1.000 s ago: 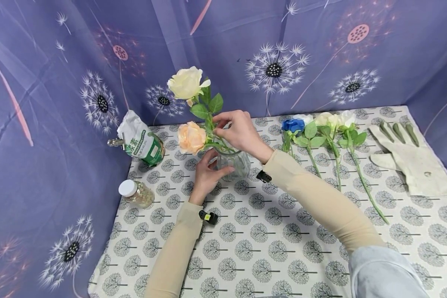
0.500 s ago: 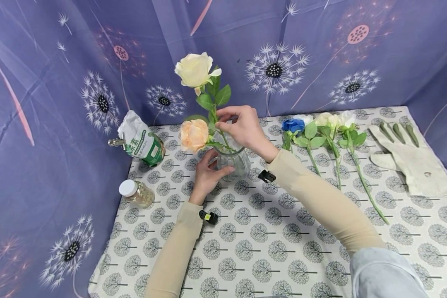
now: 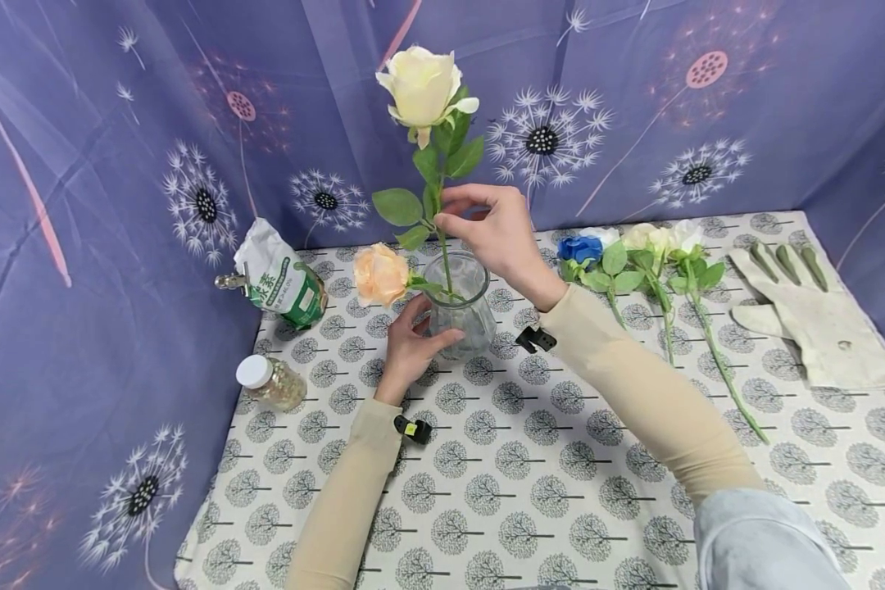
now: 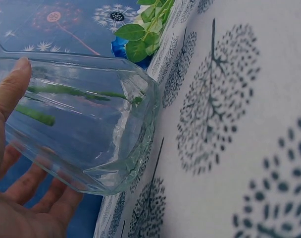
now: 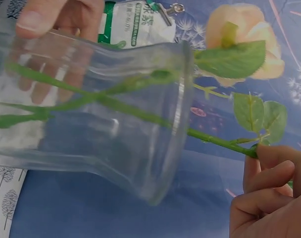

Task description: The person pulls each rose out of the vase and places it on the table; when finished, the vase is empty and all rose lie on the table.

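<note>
Head view: I find the white rose (image 3: 419, 86) nearly upright above the glass vase (image 3: 475, 328), its long axis running down through the mouth, with the lower stem (image 3: 446, 260) inside. The right hand (image 3: 490, 225) is the nearer to the bloom and pinches the stem above the rim, from the right. The left hand (image 3: 411, 348) grips the vase from the left, below the rim. A peach rose (image 3: 380, 274) leans out over the left rim.

Left wrist view: I record thumb and fingers on opposite sides of the glass. Two green stems (image 4: 41, 117) show inside, one ending near the base, one short of it; I cannot tell which is which.

Right wrist view: I confirm thumb and finger meeting on the stem beyond the rim, the two stems crossing inside.
</note>
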